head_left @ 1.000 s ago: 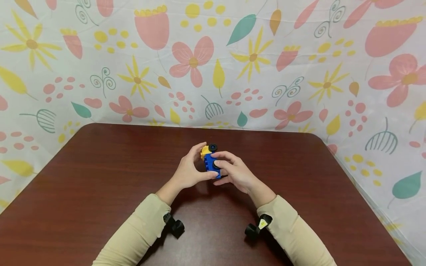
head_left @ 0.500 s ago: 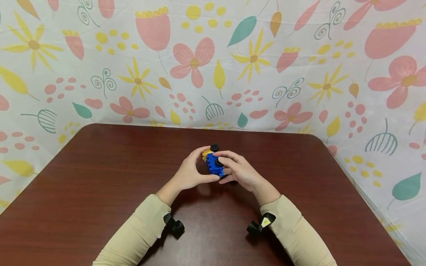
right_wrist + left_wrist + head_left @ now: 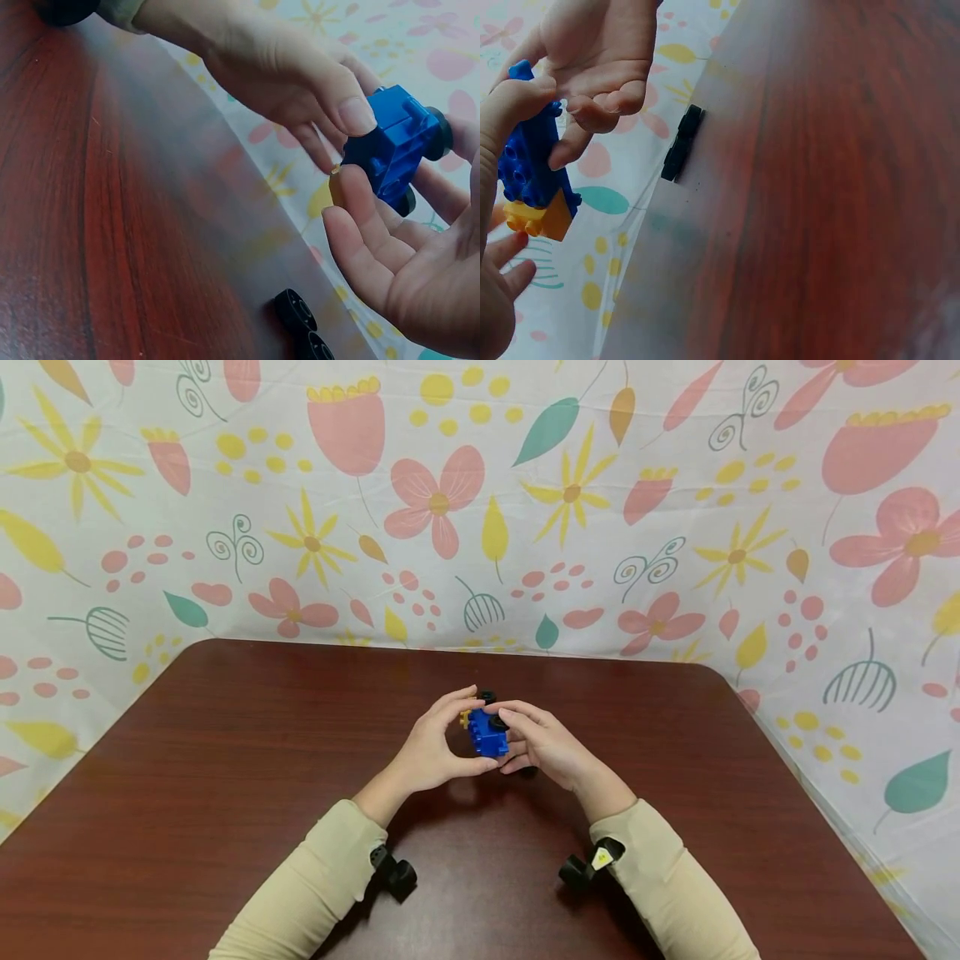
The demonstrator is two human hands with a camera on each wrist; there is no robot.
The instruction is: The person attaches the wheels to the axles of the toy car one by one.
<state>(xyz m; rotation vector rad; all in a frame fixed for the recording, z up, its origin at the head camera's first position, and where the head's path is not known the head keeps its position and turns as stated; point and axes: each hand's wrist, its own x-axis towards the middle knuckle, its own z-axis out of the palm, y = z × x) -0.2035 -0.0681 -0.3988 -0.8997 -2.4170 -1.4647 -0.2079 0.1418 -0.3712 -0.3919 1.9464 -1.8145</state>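
A toy car built of blue and yellow bricks with black wheels is held up between both hands over the table. My left hand grips it from the left, thumb against the blue end and fingers by the yellow part. In the right wrist view that thumb presses on a blue corner. From the other side my right hand holds the car by the wheel side, its fingers around a black wheel. The left wrist view shows the yellow brick joined to the studded blue body.
Loose black wheels lie on the dark brown table below the hands. A flower-printed cloth hangs behind the table's far edge. Black cameras are strapped at both wrists.
The toy car has shifted slightly right and turned, so its blue end faces me more and the left fingers cover most of the yellow part. The right hand has moved a little right.
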